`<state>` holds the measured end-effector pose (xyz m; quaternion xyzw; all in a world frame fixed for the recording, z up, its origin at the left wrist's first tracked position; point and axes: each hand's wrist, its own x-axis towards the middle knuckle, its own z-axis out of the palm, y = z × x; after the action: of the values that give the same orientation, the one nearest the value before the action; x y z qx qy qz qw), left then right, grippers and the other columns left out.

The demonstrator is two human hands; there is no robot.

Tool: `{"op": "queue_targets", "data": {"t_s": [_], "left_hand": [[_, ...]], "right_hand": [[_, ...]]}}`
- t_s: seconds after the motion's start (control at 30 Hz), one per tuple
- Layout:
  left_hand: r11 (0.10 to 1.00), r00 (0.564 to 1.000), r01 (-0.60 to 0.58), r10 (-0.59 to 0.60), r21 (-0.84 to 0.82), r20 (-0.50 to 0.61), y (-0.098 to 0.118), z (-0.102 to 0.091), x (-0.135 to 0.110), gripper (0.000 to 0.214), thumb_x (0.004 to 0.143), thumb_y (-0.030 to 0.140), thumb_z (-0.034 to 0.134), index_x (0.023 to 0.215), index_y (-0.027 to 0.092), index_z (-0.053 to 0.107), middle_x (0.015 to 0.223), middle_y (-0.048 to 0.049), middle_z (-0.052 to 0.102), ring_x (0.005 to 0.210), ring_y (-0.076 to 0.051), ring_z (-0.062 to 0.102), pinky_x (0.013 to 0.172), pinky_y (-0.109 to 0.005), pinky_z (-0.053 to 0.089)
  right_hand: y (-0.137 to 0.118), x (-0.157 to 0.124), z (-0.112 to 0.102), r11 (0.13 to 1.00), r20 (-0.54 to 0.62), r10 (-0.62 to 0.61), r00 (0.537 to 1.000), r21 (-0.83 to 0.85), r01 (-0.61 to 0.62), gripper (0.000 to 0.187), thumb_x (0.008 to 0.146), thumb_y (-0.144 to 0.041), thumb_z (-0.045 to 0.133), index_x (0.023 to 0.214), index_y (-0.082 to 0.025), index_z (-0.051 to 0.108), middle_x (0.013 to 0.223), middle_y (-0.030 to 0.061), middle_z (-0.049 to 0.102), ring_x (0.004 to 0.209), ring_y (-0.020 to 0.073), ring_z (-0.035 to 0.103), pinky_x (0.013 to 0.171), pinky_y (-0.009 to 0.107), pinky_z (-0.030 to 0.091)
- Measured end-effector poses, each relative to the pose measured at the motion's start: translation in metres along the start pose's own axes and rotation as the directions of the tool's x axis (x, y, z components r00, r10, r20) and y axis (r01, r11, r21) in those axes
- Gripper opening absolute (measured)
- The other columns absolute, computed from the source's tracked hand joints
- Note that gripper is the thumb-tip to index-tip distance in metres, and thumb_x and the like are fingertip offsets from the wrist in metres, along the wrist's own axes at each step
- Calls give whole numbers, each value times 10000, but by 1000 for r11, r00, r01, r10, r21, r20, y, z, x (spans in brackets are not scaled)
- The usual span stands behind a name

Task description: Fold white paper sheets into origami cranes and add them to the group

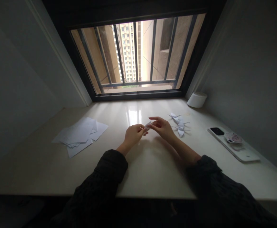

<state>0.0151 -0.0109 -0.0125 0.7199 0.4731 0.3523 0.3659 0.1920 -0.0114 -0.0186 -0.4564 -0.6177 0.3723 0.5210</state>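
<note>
Both my hands meet over the middle of the pale desk (152,167), pinching a small folded piece of white paper (147,125) between them. My left hand (133,134) is closed, with its fingertips on the paper's left end. My right hand (162,127) grips the right end with thumb and fingers, the index finger stretched along the top. Just right of my right hand lie folded white paper cranes (179,124) on the desk. Dark sleeves cover both forearms.
A loose pile of white paper sheets (80,134) lies at the left of the desk. A white phone (233,143) with a round sticker lies at the right. A small white round container (197,99) stands by the barred window (138,53).
</note>
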Motion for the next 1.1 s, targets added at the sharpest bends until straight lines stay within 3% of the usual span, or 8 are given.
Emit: {"op": "queue_targets", "data": {"t_s": [0.07, 0.17, 0.3, 0.77, 1.1], "left_hand": [[974, 997, 43, -56, -223, -52, -4, 5, 2, 323, 805, 470, 584, 861, 162, 666, 801, -96, 733, 706, -187, 695, 630, -276, 518], [923, 997, 37, -57, -382, -42, -8, 10, 5, 327, 777, 461, 627, 852, 143, 654, 769, -104, 729, 703, -200, 699, 648, -305, 538], [917, 998, 40, -56, -397, -29, -7, 12, 4, 332, 755, 459, 648, 832, 139, 692, 769, -95, 730, 731, -204, 697, 683, -310, 538], [906, 995, 99, -96, -411, 28, 0, 7, 1, 414, 692, 507, 685, 842, 127, 745, 787, -95, 733, 718, -196, 669, 654, -282, 496], [900, 995, 93, -96, -425, 16, -3, 12, 2, 354, 686, 441, 715, 858, 132, 735, 816, -97, 734, 746, -194, 675, 687, -291, 501]], "right_hand": [[-1, -1, 2, 999, -47, 46, 998, 20, -45, 508, 633, -458, 761, 1057, -196, 662, 764, 52, 722, 701, 201, 671, 694, 343, 528], [-4, -3, 4, 994, 16, 104, 994, 32, -105, 390, 658, -494, 728, 884, -176, 725, 769, 72, 732, 754, 227, 679, 736, 356, 513], [-6, -6, 6, 989, 42, 127, 991, 67, -130, 321, 669, -492, 716, 768, -188, 749, 700, 51, 728, 745, 221, 674, 750, 342, 498], [-2, -6, 8, 968, 79, 128, 989, 208, -142, 280, 658, -442, 743, 748, -177, 742, 674, 38, 706, 662, 173, 629, 686, 311, 471], [0, -4, 7, 975, 38, 132, 991, 178, -136, 298, 663, -447, 727, 739, -159, 722, 678, 47, 698, 651, 170, 616, 662, 301, 460]]}}
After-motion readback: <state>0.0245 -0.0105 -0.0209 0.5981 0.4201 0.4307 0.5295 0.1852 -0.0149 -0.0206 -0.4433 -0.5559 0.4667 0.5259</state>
